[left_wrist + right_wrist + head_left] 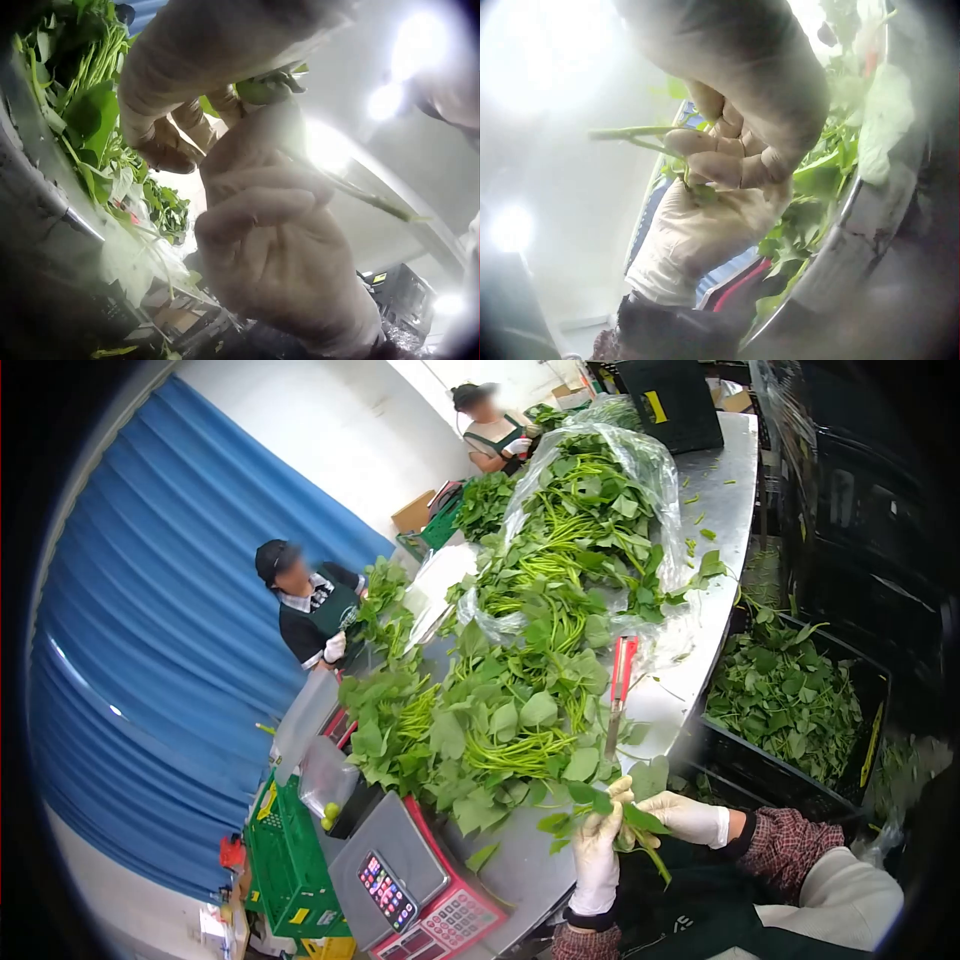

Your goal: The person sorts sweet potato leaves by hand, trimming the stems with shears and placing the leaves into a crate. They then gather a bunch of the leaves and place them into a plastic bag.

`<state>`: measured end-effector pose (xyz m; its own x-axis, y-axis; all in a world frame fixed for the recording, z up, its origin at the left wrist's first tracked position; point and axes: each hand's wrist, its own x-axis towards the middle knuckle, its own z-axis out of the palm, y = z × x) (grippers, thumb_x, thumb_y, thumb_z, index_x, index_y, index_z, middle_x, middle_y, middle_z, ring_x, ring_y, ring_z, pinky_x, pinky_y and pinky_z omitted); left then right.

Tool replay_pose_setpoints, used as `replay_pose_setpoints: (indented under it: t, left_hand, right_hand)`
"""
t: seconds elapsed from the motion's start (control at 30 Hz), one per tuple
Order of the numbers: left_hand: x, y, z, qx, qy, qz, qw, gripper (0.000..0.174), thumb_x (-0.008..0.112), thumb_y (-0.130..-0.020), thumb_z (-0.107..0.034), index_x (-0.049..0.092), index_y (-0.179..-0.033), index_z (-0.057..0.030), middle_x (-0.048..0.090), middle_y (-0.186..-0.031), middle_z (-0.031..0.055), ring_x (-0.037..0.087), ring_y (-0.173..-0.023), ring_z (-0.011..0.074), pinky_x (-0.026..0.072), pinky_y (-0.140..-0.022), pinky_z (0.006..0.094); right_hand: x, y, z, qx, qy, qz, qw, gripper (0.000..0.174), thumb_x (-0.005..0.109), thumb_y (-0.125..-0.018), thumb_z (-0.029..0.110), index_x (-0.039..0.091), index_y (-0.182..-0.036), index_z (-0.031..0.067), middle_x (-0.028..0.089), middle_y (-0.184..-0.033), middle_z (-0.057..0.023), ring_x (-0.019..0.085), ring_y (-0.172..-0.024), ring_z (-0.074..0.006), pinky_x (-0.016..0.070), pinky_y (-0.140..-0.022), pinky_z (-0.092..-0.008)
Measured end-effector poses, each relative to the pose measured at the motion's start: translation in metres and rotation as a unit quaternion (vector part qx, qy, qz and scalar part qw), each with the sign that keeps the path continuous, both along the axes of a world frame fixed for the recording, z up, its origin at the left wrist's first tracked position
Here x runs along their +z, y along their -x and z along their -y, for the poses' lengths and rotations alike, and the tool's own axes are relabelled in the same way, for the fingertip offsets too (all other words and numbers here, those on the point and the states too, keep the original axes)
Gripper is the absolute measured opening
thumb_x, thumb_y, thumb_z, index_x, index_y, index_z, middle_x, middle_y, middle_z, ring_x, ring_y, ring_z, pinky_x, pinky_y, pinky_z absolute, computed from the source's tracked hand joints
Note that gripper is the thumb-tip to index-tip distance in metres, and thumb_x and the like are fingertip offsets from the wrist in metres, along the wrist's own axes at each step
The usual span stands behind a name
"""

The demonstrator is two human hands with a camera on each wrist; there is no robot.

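Observation:
My left hand [598,855], in a pale glove, grips a small bunch of leafy green stems [655,850] at the table's near edge. From the right, my gloved right hand [690,820] reaches in with its fingers curled at the same stems. In the left wrist view a bare cut stem [382,205] juts out past the hands. The right wrist view shows a forked stem end [622,133] beside the right hand's curled fingers. Just beyond the hands, a large heap of leafy greens [510,715] covers the table. A red-handled knife [622,670] lies against it.
At the left stands a red scale [460,920] with a phone [388,890] on it. Green crates [290,850] are beyond. A black crate [790,775] of greens sits right of the metal table [735,490]. Two people [310,605] work across the table.

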<state>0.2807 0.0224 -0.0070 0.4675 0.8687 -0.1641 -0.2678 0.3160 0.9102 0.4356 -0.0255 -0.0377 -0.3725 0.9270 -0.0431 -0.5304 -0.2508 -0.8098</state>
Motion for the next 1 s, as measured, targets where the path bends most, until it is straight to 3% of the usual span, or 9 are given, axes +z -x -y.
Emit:
replay_pose_setpoints:
  t: [0.37,0.47,0.53,0.6,0.7,0.77,0.87,0.97,1.0]
  left_hand:
    - [-0.018,0.007,-0.009,0.035,-0.187,-0.184,0.964,0.028,0.064,-0.087,-0.022,0.064,-0.104,-0.0001,0.066,-0.104,0.0083,0.06,-0.098,0.0174,0.0452,-0.09,0.0309]
    - [0.008,-0.001,-0.003,0.107,-0.048,-0.074,0.99,0.027,0.063,-0.088,-0.023,0.065,-0.102,-0.0004,0.067,-0.1,0.0087,0.061,-0.089,0.0144,0.0469,-0.083,0.027]
    - [0.001,0.012,-0.011,0.194,0.019,-0.026,0.98,0.028,0.064,-0.088,-0.024,0.066,-0.102,0.0,0.067,-0.1,0.0091,0.058,-0.079,0.0106,0.046,-0.073,0.023]
    - [0.001,0.017,-0.011,0.217,0.005,-0.013,0.976,0.028,0.064,-0.088,-0.023,0.065,-0.103,0.0005,0.067,-0.099,0.0087,0.056,-0.073,0.009,0.0439,-0.067,0.0216]
    - [-0.009,0.015,-0.016,0.234,-0.039,-0.046,0.97,0.021,0.063,-0.086,-0.007,0.059,-0.105,0.0022,0.066,-0.098,0.0131,0.062,-0.077,0.0138,0.0477,-0.064,0.0224]
    - [-0.007,0.007,-0.012,0.237,-0.037,-0.03,0.97,0.02,0.063,-0.086,-0.006,0.059,-0.104,0.003,0.066,-0.097,0.0133,0.062,-0.076,0.0142,0.0477,-0.063,0.0222]
    - [-0.004,0.01,-0.01,0.228,-0.027,-0.047,0.972,0.017,0.062,-0.087,-0.006,0.062,-0.1,0.0043,0.067,-0.093,0.0135,0.062,-0.075,0.0149,0.0479,-0.064,0.0229]
    - [-0.003,0.023,-0.006,0.2,-0.045,-0.067,0.977,0.019,0.062,-0.089,-0.015,0.066,-0.093,0.0027,0.067,-0.093,0.013,0.059,-0.077,0.0144,0.0469,-0.069,0.0247]
    - [-0.005,0.024,-0.005,0.204,-0.029,-0.03,0.978,0.018,0.061,-0.09,-0.016,0.066,-0.091,0.0017,0.067,-0.093,0.0133,0.058,-0.075,0.0143,0.0468,-0.069,0.0248]
  right_hand:
    - [0.011,0.003,0.013,-0.296,-0.142,0.383,0.863,0.01,0.069,-0.078,0.007,0.064,-0.08,-0.0015,0.063,-0.077,-0.005,0.058,-0.068,-0.0119,0.0477,-0.066,-0.0268]
    - [0.029,-0.001,0.013,-0.385,0.01,0.2,0.901,0.012,0.062,-0.084,0.012,0.065,-0.081,0.0,0.064,-0.079,-0.0063,0.057,-0.067,-0.0156,0.046,-0.06,-0.0271]
    - [0.0,-0.054,0.007,-0.513,-0.185,0.263,0.796,0.015,0.056,-0.085,0.007,0.062,-0.098,0.0015,0.062,-0.087,-0.0052,0.055,-0.078,-0.0114,0.0462,-0.068,-0.0263]
    - [0.029,-0.077,0.0,-0.619,0.024,-0.086,0.781,0.029,0.052,-0.084,0.004,0.055,-0.113,0.0032,0.057,-0.097,-0.0049,0.052,-0.09,-0.0118,0.0452,-0.079,-0.0291]
    - [0.033,-0.053,0.008,-0.496,-0.043,0.069,0.865,0.041,0.063,-0.077,0.013,0.053,-0.116,0.005,0.055,-0.106,-0.0056,0.052,-0.096,-0.0147,0.0438,-0.085,-0.0319]
    - [0.062,-0.021,0.016,-0.362,-0.361,0.583,0.632,0.056,0.078,-0.063,0.034,0.059,-0.111,0.0124,0.058,-0.103,-0.0053,0.055,-0.094,-0.0242,0.044,-0.078,-0.0337]
    - [0.024,0.012,0.01,-0.369,-0.405,0.685,0.48,0.032,0.075,-0.066,0.025,0.063,-0.095,0.0177,0.061,-0.091,0.0028,0.055,-0.076,-0.0141,0.0409,-0.066,-0.0297]
    - [0.018,0.01,-0.005,-0.375,-0.398,0.673,0.498,0.027,0.073,-0.07,0.021,0.06,-0.092,0.0142,0.061,-0.082,-0.0007,0.055,-0.066,-0.017,0.0415,-0.059,-0.0279]
    - [0.01,0.013,-0.01,-0.41,-0.384,0.564,0.605,0.018,0.069,-0.075,0.017,0.059,-0.09,0.0122,0.06,-0.08,-0.0012,0.054,-0.063,-0.0165,0.0415,-0.056,-0.0271]
